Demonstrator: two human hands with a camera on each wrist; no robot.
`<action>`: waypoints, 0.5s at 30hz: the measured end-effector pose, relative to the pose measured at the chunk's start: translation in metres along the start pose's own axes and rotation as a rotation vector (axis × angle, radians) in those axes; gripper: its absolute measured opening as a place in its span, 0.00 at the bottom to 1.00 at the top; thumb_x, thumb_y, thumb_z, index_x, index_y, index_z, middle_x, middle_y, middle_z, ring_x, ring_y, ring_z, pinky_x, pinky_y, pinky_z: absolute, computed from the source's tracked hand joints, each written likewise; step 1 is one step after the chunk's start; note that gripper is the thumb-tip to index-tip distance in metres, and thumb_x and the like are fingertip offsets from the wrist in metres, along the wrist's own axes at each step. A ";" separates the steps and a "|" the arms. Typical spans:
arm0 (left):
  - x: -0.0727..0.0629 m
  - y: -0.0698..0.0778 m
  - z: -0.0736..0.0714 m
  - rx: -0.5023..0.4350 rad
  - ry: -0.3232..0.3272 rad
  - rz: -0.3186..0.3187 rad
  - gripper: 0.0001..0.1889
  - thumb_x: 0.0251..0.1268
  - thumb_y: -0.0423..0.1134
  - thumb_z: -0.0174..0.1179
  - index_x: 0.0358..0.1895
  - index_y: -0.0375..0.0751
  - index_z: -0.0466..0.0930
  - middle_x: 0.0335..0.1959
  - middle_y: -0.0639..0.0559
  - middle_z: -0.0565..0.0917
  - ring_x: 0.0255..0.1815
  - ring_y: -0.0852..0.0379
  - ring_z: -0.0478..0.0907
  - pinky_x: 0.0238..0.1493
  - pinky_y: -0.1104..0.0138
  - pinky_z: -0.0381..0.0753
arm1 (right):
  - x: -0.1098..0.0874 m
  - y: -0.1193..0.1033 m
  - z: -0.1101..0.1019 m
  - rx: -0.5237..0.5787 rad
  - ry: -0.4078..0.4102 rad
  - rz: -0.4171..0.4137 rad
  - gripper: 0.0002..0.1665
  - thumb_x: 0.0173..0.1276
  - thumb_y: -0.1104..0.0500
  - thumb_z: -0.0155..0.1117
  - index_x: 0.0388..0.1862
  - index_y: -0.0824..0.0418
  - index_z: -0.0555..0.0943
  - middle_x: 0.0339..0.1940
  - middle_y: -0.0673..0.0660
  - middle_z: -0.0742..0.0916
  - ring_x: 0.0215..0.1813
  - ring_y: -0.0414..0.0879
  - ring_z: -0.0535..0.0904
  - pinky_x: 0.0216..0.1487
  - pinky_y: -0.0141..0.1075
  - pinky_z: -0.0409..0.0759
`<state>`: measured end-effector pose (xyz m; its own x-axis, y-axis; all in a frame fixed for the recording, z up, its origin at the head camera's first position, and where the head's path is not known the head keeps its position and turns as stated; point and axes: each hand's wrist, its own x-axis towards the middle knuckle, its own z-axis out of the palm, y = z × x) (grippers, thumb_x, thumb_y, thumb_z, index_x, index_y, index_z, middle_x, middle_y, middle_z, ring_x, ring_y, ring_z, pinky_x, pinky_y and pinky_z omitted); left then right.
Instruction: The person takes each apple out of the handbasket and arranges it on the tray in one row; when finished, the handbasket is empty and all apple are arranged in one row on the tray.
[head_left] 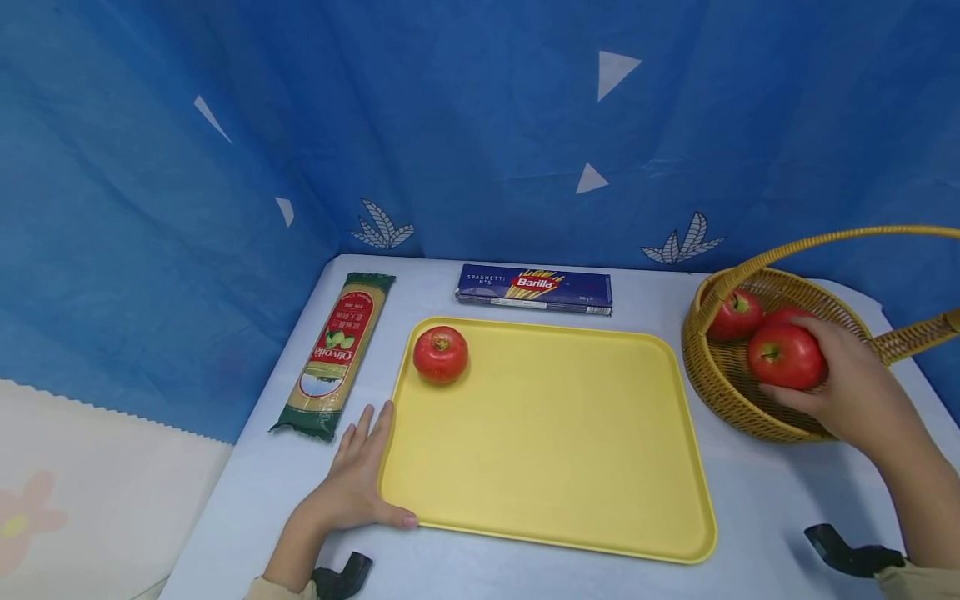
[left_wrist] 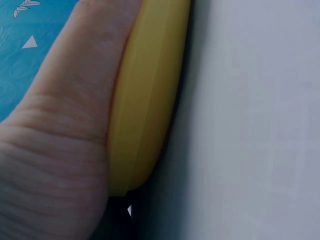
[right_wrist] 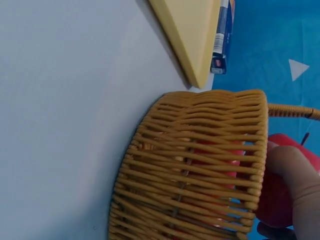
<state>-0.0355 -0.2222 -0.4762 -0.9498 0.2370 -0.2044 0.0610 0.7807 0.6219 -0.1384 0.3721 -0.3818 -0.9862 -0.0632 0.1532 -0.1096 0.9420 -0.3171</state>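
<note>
My right hand [head_left: 862, 379] grips a red apple [head_left: 786, 357] at the opening of a wicker basket [head_left: 723, 400]. Behind it, more red apples [head_left: 737, 315] lie inside the basket. In the right wrist view the thumb presses the held apple [right_wrist: 275, 200] just beyond the basket's woven rim [right_wrist: 257, 160]. At the near left corner of a yellow tray [head_left: 555, 433], my left hand [head_left: 352, 479] rests with straight, spread fingers against the edge. Another apple [head_left: 440, 355] sits in the tray's far left corner. The left wrist view has the palm against the tray's side [left_wrist: 145, 100].
A green-ended pasta packet [head_left: 333, 354] lies left of the tray. Behind the tray is a blue spaghetti box [head_left: 534, 289]. The basket's tall handle [head_left: 825, 242] arches over its opening. A blue curtain [head_left: 480, 125] hangs behind the white table [head_left: 247, 500].
</note>
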 end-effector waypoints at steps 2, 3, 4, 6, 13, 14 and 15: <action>0.000 0.000 0.000 -0.002 0.002 0.002 0.82 0.22 0.74 0.76 0.81 0.46 0.31 0.83 0.43 0.41 0.83 0.40 0.28 0.77 0.37 0.30 | -0.001 -0.006 -0.002 0.029 0.026 -0.001 0.64 0.37 0.62 0.87 0.72 0.68 0.60 0.62 0.76 0.70 0.58 0.74 0.64 0.47 0.77 0.68; -0.001 0.000 0.000 -0.003 0.003 0.003 0.82 0.22 0.74 0.76 0.81 0.46 0.32 0.83 0.43 0.41 0.83 0.40 0.28 0.76 0.37 0.30 | -0.002 -0.010 -0.003 0.040 0.038 -0.002 0.65 0.37 0.62 0.87 0.73 0.68 0.60 0.62 0.76 0.70 0.58 0.74 0.65 0.47 0.77 0.68; -0.001 -0.001 0.000 -0.004 0.004 0.004 0.82 0.22 0.74 0.76 0.81 0.46 0.32 0.83 0.43 0.41 0.83 0.40 0.28 0.76 0.37 0.30 | -0.003 -0.013 -0.005 0.048 0.048 0.000 0.65 0.37 0.61 0.87 0.73 0.68 0.60 0.62 0.75 0.70 0.58 0.73 0.65 0.47 0.77 0.69; -0.001 -0.001 0.000 -0.006 0.004 0.004 0.82 0.22 0.74 0.76 0.81 0.46 0.32 0.83 0.42 0.41 0.83 0.40 0.28 0.76 0.37 0.30 | -0.004 -0.021 -0.007 0.070 0.071 -0.004 0.65 0.39 0.60 0.87 0.74 0.67 0.60 0.62 0.75 0.71 0.58 0.73 0.66 0.47 0.77 0.69; -0.001 -0.002 0.000 -0.005 0.007 0.011 0.82 0.22 0.74 0.77 0.81 0.46 0.31 0.83 0.43 0.41 0.83 0.40 0.28 0.76 0.37 0.30 | -0.011 -0.050 -0.012 0.109 0.127 -0.037 0.64 0.40 0.60 0.86 0.73 0.69 0.59 0.63 0.75 0.70 0.58 0.72 0.66 0.45 0.76 0.72; 0.000 -0.002 0.000 -0.006 0.007 0.012 0.82 0.22 0.73 0.77 0.81 0.46 0.31 0.83 0.43 0.41 0.83 0.40 0.28 0.76 0.37 0.30 | -0.011 -0.054 -0.012 0.115 0.137 -0.054 0.64 0.39 0.61 0.87 0.73 0.69 0.59 0.62 0.75 0.71 0.57 0.72 0.67 0.45 0.76 0.72; 0.000 -0.002 0.000 -0.006 0.007 0.014 0.82 0.22 0.73 0.77 0.81 0.46 0.31 0.83 0.43 0.41 0.83 0.40 0.28 0.76 0.37 0.30 | -0.011 -0.057 -0.012 0.124 0.143 -0.071 0.64 0.39 0.61 0.87 0.72 0.69 0.60 0.62 0.75 0.72 0.57 0.72 0.67 0.44 0.76 0.73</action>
<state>-0.0354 -0.2238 -0.4768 -0.9509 0.2436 -0.1907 0.0720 0.7738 0.6294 -0.1200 0.3232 -0.3542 -0.9486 -0.0720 0.3083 -0.2015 0.8885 -0.4122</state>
